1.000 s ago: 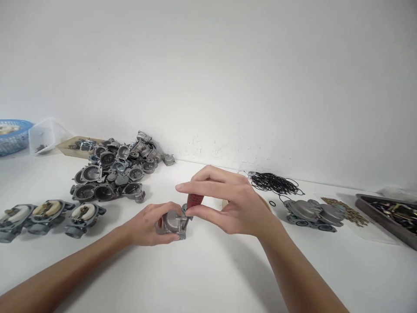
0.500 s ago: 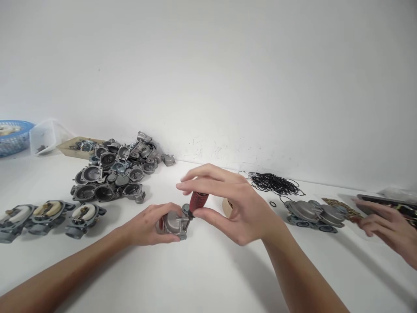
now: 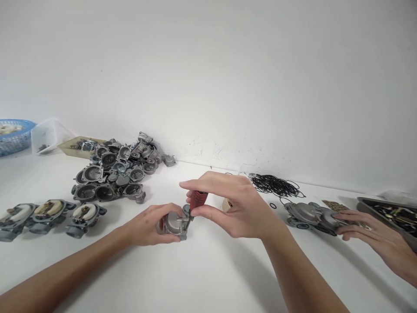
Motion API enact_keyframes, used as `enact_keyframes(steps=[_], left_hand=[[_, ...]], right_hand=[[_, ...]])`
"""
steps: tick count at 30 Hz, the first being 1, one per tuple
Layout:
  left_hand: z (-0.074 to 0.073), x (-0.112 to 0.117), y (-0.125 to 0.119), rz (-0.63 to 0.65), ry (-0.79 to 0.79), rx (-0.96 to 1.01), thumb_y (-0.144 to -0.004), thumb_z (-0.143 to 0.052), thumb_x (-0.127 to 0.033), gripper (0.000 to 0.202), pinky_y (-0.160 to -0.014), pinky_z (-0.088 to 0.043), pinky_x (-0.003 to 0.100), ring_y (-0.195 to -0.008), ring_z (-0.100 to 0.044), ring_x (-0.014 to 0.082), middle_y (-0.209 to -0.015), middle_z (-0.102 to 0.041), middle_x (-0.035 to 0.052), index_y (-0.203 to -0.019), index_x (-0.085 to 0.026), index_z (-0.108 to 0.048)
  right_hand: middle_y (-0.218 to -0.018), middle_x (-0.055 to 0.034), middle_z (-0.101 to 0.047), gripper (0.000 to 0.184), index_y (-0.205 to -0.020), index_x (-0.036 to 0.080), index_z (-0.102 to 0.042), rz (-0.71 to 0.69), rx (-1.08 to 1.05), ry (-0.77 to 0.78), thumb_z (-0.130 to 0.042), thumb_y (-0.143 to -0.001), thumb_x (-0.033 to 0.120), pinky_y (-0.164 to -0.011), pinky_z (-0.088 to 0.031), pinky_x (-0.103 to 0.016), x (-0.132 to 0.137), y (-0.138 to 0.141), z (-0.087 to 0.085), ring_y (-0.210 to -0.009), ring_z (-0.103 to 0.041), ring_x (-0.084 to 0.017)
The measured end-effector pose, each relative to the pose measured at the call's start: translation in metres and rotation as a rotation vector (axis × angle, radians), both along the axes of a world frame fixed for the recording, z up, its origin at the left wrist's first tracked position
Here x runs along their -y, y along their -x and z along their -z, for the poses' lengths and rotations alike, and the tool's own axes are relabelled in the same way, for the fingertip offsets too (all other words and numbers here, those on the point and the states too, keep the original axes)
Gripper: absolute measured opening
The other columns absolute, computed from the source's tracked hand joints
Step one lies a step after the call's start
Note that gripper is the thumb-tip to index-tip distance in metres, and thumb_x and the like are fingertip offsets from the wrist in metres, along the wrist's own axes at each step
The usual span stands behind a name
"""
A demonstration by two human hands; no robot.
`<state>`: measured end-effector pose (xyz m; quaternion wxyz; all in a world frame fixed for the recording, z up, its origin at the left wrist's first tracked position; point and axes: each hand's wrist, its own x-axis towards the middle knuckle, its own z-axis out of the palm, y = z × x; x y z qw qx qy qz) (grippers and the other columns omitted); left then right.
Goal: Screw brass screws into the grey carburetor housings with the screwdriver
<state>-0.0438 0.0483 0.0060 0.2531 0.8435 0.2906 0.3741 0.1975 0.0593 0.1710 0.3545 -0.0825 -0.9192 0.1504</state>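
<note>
My left hand is closed round a grey metal carburetor, its rounded float bowl facing up, low over the white table. Between the thumb and fingers of my right hand is a red-handled screwdriver, slightly tilted. Its shaft points down at the right edge of the carburetor; the very tip is hard to make out. Left of my hands stand several carburetor bodies with white or yellowish floats showing.
Behind on the left lies a heap of float bowls, beside a tan tray, a clear bin and a blue basket. Rightward are black rubber rings, more carburetors, a dark tray and another person's hand.
My right hand's fingers have shifted slightly on the screwdriver handle; my left hand stays in place. The other person's hand has moved left onto the carburetors at the right.
</note>
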Motion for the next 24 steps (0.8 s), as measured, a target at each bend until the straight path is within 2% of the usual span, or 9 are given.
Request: enact_keyframes(steps=[3, 6, 8, 12, 15, 17, 19, 21, 24], left_hand=[[0.0004, -0.0007, -0.0002, 0.002, -0.001, 0.000, -0.095, -0.081, -0.040, 0.042, -0.073, -0.056, 0.030, -0.079, -0.071, 0.0192, -0.108, -0.076, 0.0036, -0.128, -0.026, -0.059], [0.0011, -0.0009, -0.0001, 0.000, -0.011, 0.001, -0.095, -0.081, -0.041, 0.044, -0.074, -0.056, 0.031, -0.081, -0.072, 0.0203, -0.105, -0.077, 0.0032, -0.129, -0.025, -0.059], [0.0010, -0.0004, 0.0002, 0.002, -0.010, -0.004, -0.095, -0.081, -0.041, 0.043, -0.075, -0.057, 0.031, -0.082, -0.073, 0.0204, -0.106, -0.077, 0.0026, -0.129, -0.026, -0.059], [0.0003, 0.0011, 0.0007, -0.006, 0.003, -0.012, -0.095, -0.082, -0.039, 0.043, -0.077, -0.057, 0.030, -0.079, -0.071, 0.0181, -0.114, -0.077, 0.0027, -0.128, -0.027, -0.059], [0.0006, 0.0013, 0.0000, -0.019, 0.007, -0.005, -0.095, -0.082, -0.041, 0.043, -0.073, -0.056, 0.029, -0.072, -0.068, 0.0159, -0.113, -0.077, 0.0026, -0.128, -0.027, -0.058], [0.0007, 0.0011, -0.0008, -0.031, -0.001, 0.001, -0.094, -0.082, -0.043, 0.044, -0.071, -0.055, 0.029, -0.071, -0.068, 0.0159, -0.111, -0.078, 0.0028, -0.128, -0.027, -0.058], [-0.0001, 0.0011, -0.0015, -0.043, -0.003, 0.000, -0.094, -0.081, -0.044, 0.044, -0.072, -0.056, 0.030, -0.072, -0.069, 0.0167, -0.109, -0.078, 0.0023, -0.127, -0.027, -0.058], [-0.0017, 0.0015, -0.0016, -0.050, 0.005, 0.000, -0.094, -0.082, -0.044, 0.043, -0.073, -0.056, 0.030, -0.072, -0.069, 0.0173, -0.105, -0.079, 0.0013, -0.126, -0.027, -0.059], [-0.0045, 0.0021, -0.0007, -0.056, 0.036, -0.015, -0.092, -0.083, -0.043, 0.043, -0.073, -0.056, 0.029, -0.073, -0.070, 0.0174, -0.107, -0.078, 0.0008, -0.125, -0.027, -0.060]], right_hand=[[-0.086, -0.0015, -0.079, 0.028, -0.123, 0.024, -0.077, 0.068, -0.016, -0.028, -0.080, -0.096, 0.021, -0.068, -0.059, -0.028, 0.0007, 0.0015, 0.0005, -0.078, -0.070, -0.015], [-0.102, -0.0056, -0.082, 0.031, -0.130, 0.022, -0.074, -0.029, -0.013, 0.026, -0.067, -0.101, 0.013, -0.075, -0.063, -0.031, 0.0016, 0.0020, -0.0018, -0.087, -0.074, -0.016], [-0.104, -0.0057, -0.082, 0.033, -0.130, 0.021, -0.074, -0.084, -0.020, 0.061, -0.064, -0.102, 0.009, -0.075, -0.064, -0.030, 0.0015, 0.0015, -0.0035, -0.086, -0.075, -0.015], [-0.087, -0.0013, -0.081, 0.026, -0.120, 0.021, -0.077, 0.019, -0.042, 0.012, -0.081, -0.094, 0.015, -0.070, -0.061, -0.028, -0.0009, 0.0011, -0.0019, -0.075, -0.073, -0.014], [-0.082, -0.0005, -0.079, 0.030, -0.117, 0.021, -0.078, 0.093, -0.052, -0.070, -0.088, -0.090, 0.021, -0.068, -0.059, -0.028, -0.0018, 0.0019, 0.0011, -0.073, -0.070, -0.014], [-0.086, -0.0020, -0.080, 0.032, -0.125, 0.020, -0.076, 0.075, -0.046, -0.076, -0.082, -0.094, 0.019, -0.073, -0.061, -0.030, -0.0013, 0.0018, 0.0014, -0.076, -0.071, -0.015], [-0.102, -0.0061, -0.082, 0.037, -0.136, 0.018, -0.072, -0.005, -0.030, -0.023, -0.071, -0.099, 0.012, -0.080, -0.063, -0.033, -0.0001, 0.0009, -0.0002, -0.083, -0.074, -0.016], [-0.111, -0.0082, -0.082, 0.039, -0.137, 0.017, -0.071, -0.068, -0.021, 0.040, -0.064, -0.100, 0.007, -0.081, -0.065, -0.033, 0.0010, -0.0004, -0.0025, -0.086, -0.076, -0.015], [-0.096, -0.0034, -0.083, 0.028, -0.123, 0.020, -0.077, -0.032, -0.052, 0.058, -0.073, -0.097, 0.009, -0.074, -0.064, -0.028, 0.0019, -0.0012, -0.0050, -0.081, -0.077, -0.014]])
